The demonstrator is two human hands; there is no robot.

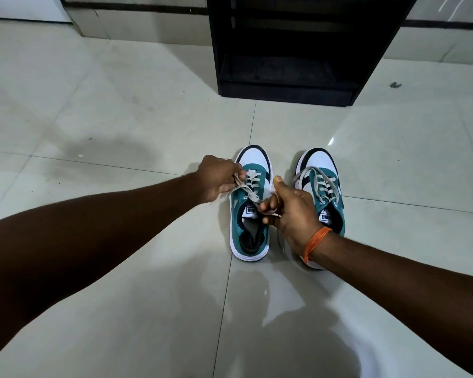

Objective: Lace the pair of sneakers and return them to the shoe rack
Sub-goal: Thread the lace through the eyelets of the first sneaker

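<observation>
Left hand (216,177) pinches one end of the grey flat lace (253,197), right hand (290,211) the other, above the teal-and-white low sneaker (236,222); it and its laced twin (318,159) stand before the black open shoe rack (298,91).

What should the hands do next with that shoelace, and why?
Probably cross the two ends and draw a first knot snug. The left hand and right hand each pinch one end of the grey lace, which already runs through the eyelets of the left teal sneaker; the ends look untied.
</observation>
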